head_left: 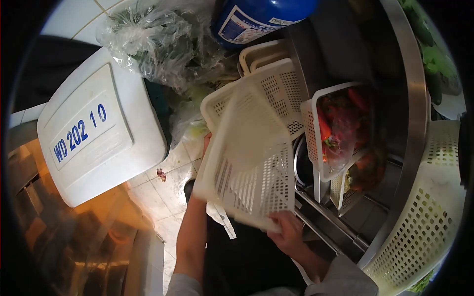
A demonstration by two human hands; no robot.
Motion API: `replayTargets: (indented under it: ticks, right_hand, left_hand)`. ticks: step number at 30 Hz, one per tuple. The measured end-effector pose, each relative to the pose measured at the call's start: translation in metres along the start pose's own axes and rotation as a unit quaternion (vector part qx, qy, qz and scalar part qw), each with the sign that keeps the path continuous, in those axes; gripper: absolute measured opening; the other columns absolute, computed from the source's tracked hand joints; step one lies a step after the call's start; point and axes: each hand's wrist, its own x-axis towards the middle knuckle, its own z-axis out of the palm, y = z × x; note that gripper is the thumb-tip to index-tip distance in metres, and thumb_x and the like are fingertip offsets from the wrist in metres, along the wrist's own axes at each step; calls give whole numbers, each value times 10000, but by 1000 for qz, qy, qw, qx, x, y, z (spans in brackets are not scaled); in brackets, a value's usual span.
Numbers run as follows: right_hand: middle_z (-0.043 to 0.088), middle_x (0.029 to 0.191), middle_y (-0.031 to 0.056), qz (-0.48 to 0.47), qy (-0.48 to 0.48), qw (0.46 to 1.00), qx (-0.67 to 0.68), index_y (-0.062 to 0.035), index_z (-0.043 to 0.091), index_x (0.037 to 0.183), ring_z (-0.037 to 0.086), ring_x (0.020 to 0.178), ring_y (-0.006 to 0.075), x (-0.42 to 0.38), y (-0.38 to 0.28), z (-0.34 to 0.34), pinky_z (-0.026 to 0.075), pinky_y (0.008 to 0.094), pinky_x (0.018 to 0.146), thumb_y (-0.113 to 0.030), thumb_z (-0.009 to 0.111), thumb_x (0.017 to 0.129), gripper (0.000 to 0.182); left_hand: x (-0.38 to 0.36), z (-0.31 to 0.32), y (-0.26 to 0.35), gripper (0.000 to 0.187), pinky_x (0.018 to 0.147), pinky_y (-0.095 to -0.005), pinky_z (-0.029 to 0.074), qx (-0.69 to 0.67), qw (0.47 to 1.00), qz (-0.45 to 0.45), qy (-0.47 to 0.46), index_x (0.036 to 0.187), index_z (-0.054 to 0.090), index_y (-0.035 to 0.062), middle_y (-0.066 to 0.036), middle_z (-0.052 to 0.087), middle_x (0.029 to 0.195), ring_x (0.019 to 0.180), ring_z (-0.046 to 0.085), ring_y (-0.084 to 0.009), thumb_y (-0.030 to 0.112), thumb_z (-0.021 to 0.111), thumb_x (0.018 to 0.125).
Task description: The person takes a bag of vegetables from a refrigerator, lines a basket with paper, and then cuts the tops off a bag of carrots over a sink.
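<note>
A cream perforated plastic basket is held tilted in front of me, slightly blurred. My right hand grips its near right corner, the fingers closed round the rim. At its left side my left hand holds the edge; most of that hand is hidden behind the wall. Just beyond, another cream basket overlaps the held one in this view. To the right stands a white basket with red peppers, partly under clear plastic.
A white lid marked "WD 202 10" lies left. Behind are plastic bags of greens and a blue container. A smaller basket sits on the metal rack. A large perforated basket stands at far right.
</note>
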Motion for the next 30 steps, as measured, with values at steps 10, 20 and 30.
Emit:
replayTargets:
  ticks: [10, 20, 30]
  right_hand:
    - [550, 845, 32, 27, -47, 993, -105, -124, 640, 863, 555, 763, 224, -99, 0, -43, 457, 337, 721, 17, 642, 545, 348]
    - [655, 898, 61, 69, -42, 997, 16, -92, 624, 909, 646, 781, 248, -121, -4, -29, 521, 349, 659, 48, 603, 577, 361]
    - [666, 794, 95, 143, -18, 990, 9, -74, 642, 889, 656, 721, 268, -157, -16, -43, 529, 353, 624, 48, 582, 610, 310]
  left_hand:
    - [15, -4, -13, 645, 895, -327, 426, 59, 998, 22, 11, 1355, 155, 56, -165, 459, 1256, 1115, 486, -253, 116, 566, 861]
    - [25, 5, -11, 641, 787, -320, 490, 155, 986, 59, -33, 1341, 267, 49, -148, 490, 1208, 1031, 534, -217, 182, 627, 828]
    - [20, 19, 13, 479, 559, -302, 485, 223, 969, 38, 98, 1245, 361, -2, -148, 595, 903, 782, 601, -206, 130, 529, 816]
